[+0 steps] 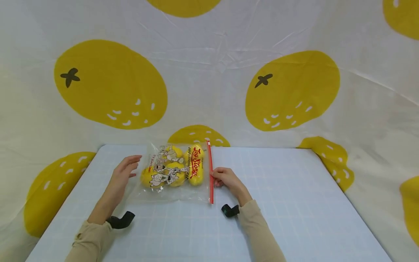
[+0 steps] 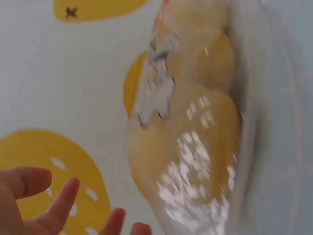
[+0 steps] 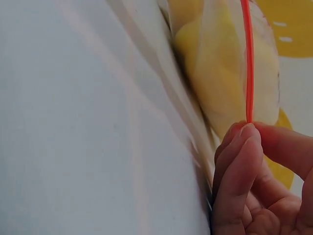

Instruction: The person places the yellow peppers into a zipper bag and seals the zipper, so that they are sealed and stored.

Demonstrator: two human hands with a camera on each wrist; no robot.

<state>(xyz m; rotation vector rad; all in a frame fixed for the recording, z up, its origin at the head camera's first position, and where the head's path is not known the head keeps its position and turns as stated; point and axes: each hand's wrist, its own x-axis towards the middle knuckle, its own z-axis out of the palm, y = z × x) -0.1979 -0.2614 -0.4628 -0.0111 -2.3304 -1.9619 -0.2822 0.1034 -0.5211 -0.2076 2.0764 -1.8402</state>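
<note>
A clear zip bag (image 1: 175, 195) with Toy Story print lies on the table, its red zip edge (image 1: 211, 189) on the right. Several yellow rounded things (image 1: 195, 178), which look like lemons, fill it. My right hand (image 1: 227, 180) pinches the red edge near its middle; in the right wrist view the thumb and fingertips (image 3: 250, 131) meet on the strip. Just left of the bag, my left hand (image 1: 121, 176) is raised with fingers spread and holds nothing. The left wrist view shows its fingers (image 2: 63, 198) apart from the bag (image 2: 195, 147).
The table (image 1: 183, 233) has a pale blue checked cover. Behind it hangs a white cloth (image 1: 203, 83) printed with big yellow fruit. A black wrist camera (image 1: 122, 220) sits at the left wrist, another black camera (image 1: 230, 210) at the right.
</note>
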